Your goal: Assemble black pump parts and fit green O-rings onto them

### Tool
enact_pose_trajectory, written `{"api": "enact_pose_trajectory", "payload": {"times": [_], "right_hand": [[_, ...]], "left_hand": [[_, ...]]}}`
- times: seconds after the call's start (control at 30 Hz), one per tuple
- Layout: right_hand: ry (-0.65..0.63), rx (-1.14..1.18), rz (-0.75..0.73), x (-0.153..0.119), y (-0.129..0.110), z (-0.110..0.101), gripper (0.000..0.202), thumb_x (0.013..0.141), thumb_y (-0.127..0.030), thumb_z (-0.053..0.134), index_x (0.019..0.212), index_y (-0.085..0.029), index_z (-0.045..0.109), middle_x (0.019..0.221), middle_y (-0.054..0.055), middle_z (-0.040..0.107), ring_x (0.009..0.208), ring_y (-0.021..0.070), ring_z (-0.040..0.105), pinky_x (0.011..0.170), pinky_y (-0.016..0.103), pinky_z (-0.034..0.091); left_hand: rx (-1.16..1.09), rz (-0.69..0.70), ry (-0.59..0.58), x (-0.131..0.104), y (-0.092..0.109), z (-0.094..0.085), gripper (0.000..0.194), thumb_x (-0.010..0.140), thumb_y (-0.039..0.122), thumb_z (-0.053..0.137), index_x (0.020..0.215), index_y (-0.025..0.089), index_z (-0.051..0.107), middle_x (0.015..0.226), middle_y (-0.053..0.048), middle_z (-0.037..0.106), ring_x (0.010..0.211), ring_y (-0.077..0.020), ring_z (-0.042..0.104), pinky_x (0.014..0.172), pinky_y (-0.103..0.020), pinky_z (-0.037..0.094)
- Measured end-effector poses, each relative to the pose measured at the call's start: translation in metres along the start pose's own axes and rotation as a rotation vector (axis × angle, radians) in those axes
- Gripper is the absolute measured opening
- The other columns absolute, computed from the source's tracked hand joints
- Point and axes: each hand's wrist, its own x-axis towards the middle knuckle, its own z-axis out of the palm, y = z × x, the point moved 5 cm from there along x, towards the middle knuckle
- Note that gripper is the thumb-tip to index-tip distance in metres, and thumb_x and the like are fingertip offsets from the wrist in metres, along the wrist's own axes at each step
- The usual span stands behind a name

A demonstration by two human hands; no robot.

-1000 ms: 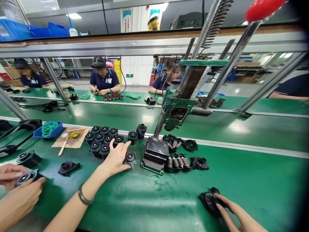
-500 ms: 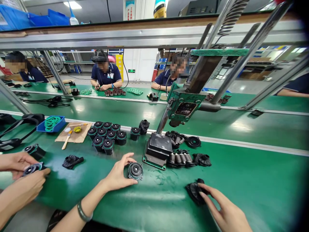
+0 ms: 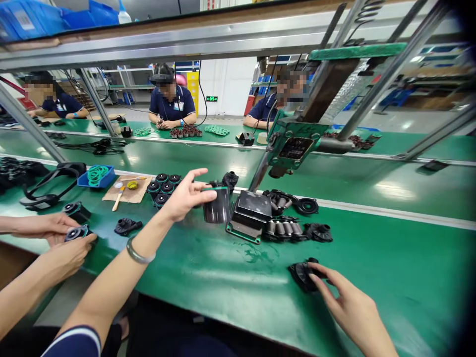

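My left hand [image 3: 186, 198], with a bracelet on the wrist, grips a black cylindrical motor housing [image 3: 217, 208] at its upper left side. A green ring shows along the housing's top edge, and its side faces me, a little blurred. Close by on the right is the black block [image 3: 250, 206] on the base of a hand press. My right hand [image 3: 334, 285] pinches a black pump cover [image 3: 303, 276] with a short spout, low over the right of the green bench. Its underside is hidden.
Several black motor housings [image 3: 163, 187] stand behind my left arm. The press [image 3: 292, 146] rises at centre right, with metal-cored parts [image 3: 284, 228] beside its base. On the left, a co-worker's hands [image 3: 69, 238] hold another housing. A brush [image 3: 118, 198] lies on cardboard.
My left hand has lifted the motor housing and carried it away from me towards the press, turning its side into view. My right hand still holds the pump cover. The view has shifted slightly.
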Motion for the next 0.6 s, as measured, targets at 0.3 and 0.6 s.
{"api": "enact_pose_trajectory", "payload": {"times": [0.3, 0.6], "right_hand": [[-0.010, 0.025, 0.010, -0.002, -0.001, 0.001, 0.047, 0.089, -0.052, 0.041, 0.102, -0.016, 0.068, 0.101, 0.012, 0.075, 0.086, 0.0270, 0.072, 0.077, 0.039, 0.058], [0.034, 0.034, -0.026, -0.005, 0.007, 0.006, 0.048, 0.090, -0.055, 0.040, 0.102, -0.018, 0.068, 0.101, 0.011, 0.075, 0.081, 0.0247, 0.072, 0.077, 0.038, 0.058]], "left_hand": [[0.041, 0.153, 0.014, 0.001, 0.065, 0.010, 0.067, 0.072, 0.042, 0.078, 0.123, 0.017, 0.043, 0.099, -0.005, 0.063, 0.088, -0.0208, 0.067, 0.080, -0.038, 0.052], [0.008, 0.158, 0.043, -0.008, 0.077, 0.020, 0.063, 0.069, 0.043, 0.079, 0.117, 0.016, 0.049, 0.099, -0.005, 0.064, 0.082, -0.0178, 0.067, 0.069, -0.028, 0.053]]}}
